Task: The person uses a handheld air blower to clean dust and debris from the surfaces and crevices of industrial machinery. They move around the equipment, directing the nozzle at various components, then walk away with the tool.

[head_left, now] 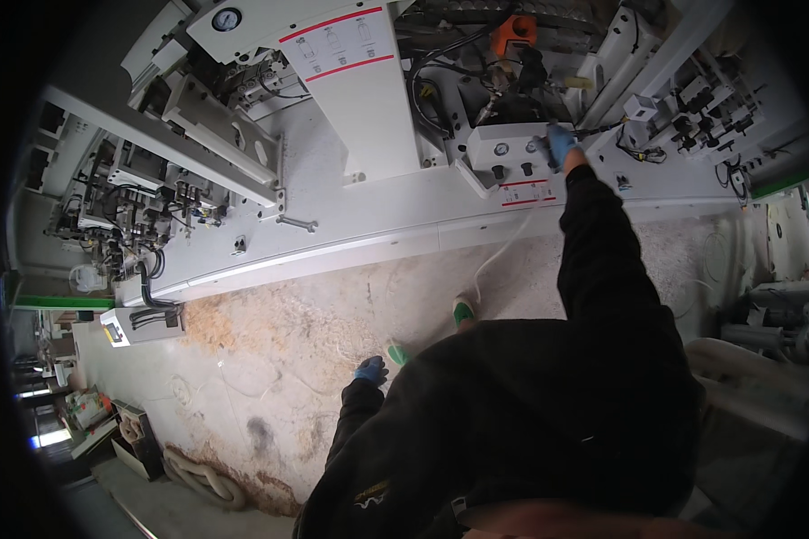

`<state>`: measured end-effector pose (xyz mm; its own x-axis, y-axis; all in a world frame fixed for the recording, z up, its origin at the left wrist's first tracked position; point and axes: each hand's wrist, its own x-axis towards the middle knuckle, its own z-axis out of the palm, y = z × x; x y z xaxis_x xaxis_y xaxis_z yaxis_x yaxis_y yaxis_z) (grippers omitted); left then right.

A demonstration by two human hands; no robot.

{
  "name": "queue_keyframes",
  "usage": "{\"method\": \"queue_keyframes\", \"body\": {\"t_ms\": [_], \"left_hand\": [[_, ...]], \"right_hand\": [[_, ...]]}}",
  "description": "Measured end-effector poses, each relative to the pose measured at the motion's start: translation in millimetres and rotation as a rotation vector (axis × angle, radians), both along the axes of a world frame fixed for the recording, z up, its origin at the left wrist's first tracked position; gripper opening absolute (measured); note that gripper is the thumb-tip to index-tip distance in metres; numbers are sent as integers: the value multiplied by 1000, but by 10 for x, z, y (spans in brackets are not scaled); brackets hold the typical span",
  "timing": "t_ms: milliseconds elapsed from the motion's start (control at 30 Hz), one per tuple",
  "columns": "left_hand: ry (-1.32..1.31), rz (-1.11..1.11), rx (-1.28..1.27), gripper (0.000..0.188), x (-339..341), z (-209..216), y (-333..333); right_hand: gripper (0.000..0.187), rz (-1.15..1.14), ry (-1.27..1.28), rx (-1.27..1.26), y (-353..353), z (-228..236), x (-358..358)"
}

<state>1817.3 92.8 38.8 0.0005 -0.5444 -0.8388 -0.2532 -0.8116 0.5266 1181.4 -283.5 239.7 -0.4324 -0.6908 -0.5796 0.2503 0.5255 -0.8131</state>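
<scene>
My right hand (562, 146), in a blue glove, reaches far out over the white machine bed. Its fingers are closed round a dark hand tool (541, 149) that looks like an air gun, partly hidden by the glove. A thin pale hose (505, 248) rises from the floor towards this hand. Right beside it is a white panel (485, 139) with round gauges and black knobs. My left hand (370, 370), also gloved in blue, hangs low over the floor near my green-and-white shoes (397, 353). Its fingers are curled in, and no object shows in them.
An open-ended spanner (297, 224) lies on the machine bed (351, 211). A white column (355, 99) and an orange part (514, 34) stand behind. Mechanisms with cables fill both ends. A control box (142, 326) juts out at left; a thick hose (205, 478) lies on the floor.
</scene>
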Motion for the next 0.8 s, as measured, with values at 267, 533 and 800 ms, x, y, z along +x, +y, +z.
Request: {"method": "queue_keyframes", "body": {"t_ms": [267, 533, 800], "left_hand": [[-85, 187, 225, 33, 979, -133, -201], [-74, 24, 127, 24, 1157, -144, -395], [7, -45, 184, 31, 102, -90, -622]], "right_hand": [[35, 335, 562, 4, 8, 737, 50], [29, 604, 949, -67, -79, 483, -99], [34, 798, 1817, -413, 465, -99, -1375]]}}
